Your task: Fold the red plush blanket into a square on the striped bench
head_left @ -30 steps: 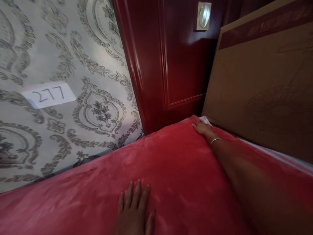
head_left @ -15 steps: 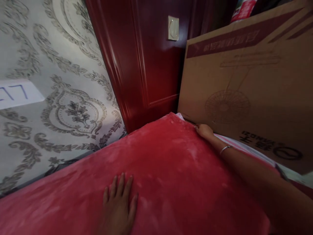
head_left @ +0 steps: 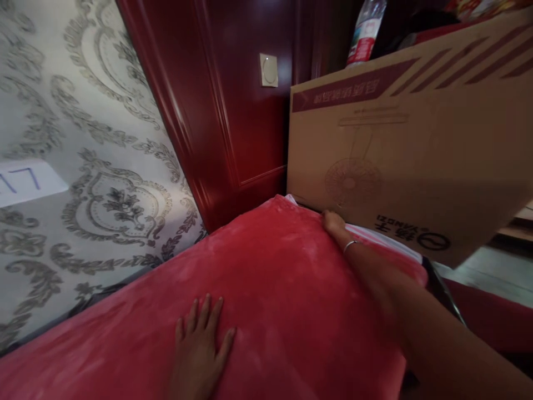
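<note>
Red-covered bed (head_left: 266,289), hands (head_left: 197,353) on it, one at its edge

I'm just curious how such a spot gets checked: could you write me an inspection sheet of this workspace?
Surface: red cover, lightly creased, white-and-pink edging at right.
Job's things: the same cover, both hands on it.
Clutter: cardboard box beside the cover, its lettering upside down; bottle at the box's top edge.
Grippers: bare hands; left hand flat, fingers spread; right hand at the cover's edge, grip unclear.
Cables: nothing seen.
Surroundings: patterned wallpaper; glossy red panel with a square plate; paper label, cut off by the view.
</note>
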Tool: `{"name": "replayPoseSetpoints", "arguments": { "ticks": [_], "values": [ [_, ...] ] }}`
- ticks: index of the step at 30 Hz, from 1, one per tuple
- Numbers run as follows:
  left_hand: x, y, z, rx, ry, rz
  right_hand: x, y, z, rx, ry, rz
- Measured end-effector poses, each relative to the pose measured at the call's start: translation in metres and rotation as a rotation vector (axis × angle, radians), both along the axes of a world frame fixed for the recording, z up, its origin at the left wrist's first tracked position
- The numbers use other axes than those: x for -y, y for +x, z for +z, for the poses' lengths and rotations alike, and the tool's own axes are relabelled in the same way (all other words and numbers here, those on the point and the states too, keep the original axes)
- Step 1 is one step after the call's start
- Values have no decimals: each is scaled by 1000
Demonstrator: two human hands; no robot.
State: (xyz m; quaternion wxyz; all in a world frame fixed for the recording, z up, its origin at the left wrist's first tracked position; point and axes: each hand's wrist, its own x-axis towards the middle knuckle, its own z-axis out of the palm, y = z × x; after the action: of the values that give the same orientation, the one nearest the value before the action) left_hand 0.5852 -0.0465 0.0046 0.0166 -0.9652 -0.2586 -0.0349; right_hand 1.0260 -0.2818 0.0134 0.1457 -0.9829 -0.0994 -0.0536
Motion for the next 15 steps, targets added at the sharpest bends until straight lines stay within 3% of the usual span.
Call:
{"name": "replayPoseSetpoints", "arguments": {
  "ticks": [3, 11, 15],
  "values": [
    [2, 3, 5, -33, 24, 2, 19, -11, 2, 1, -10, 11],
    [3, 7, 9, -5, 51, -27, 126, -65, 6, -35, -72, -70],
    [2, 6, 8, 4, 58, -28, 156, -81, 6, -23, -100, -117]
  ]
}}
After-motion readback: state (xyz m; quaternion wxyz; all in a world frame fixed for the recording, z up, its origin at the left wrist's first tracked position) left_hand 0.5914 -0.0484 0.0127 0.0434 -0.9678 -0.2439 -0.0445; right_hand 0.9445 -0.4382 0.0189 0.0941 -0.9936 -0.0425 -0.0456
